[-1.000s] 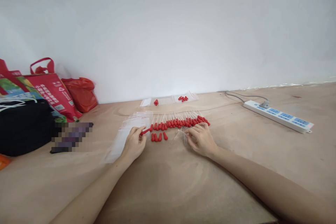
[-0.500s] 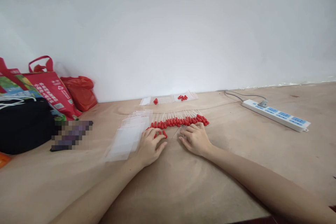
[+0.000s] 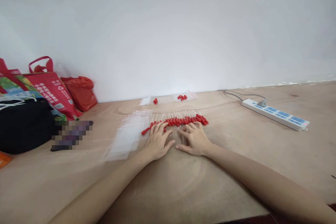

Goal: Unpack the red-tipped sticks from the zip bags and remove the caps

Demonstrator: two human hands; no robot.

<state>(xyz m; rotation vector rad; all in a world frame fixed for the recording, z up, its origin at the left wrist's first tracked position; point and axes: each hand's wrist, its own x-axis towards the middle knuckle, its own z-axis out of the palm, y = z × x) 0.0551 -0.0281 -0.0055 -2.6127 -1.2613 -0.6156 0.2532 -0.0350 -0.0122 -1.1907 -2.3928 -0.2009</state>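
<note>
A row of thin pale sticks with red heads point(image 3: 181, 121) lies on the wooden table, the heads towards me. My left hand point(image 3: 157, 143) rests with spread fingers over the left part of the row, its fingertips at the red heads and its thumb stretched to the right. One red piece point(image 3: 145, 131) shows just left of that hand. My right hand point(image 3: 195, 140) lies close by, fingers apart and slightly bent, touching the table below the row. Under its palm and index finger are thin clear pieces point(image 3: 186, 141), partly hidden, whose kind I cannot make out.
Flat clear plastic bags point(image 3: 126, 138) lie left of the row. Behind it, small bags point(image 3: 193, 95) hold red pieces. A power strip point(image 3: 275, 113) with a plugged-in cord is at the right. A red shopping bag point(image 3: 54, 91) and a black bag point(image 3: 25, 126) stand at the left.
My left hand has shifted right and slightly forward, uncovering a red piece at its left. My right thumb has moved left and down, and more of the clear pieces shows.
</note>
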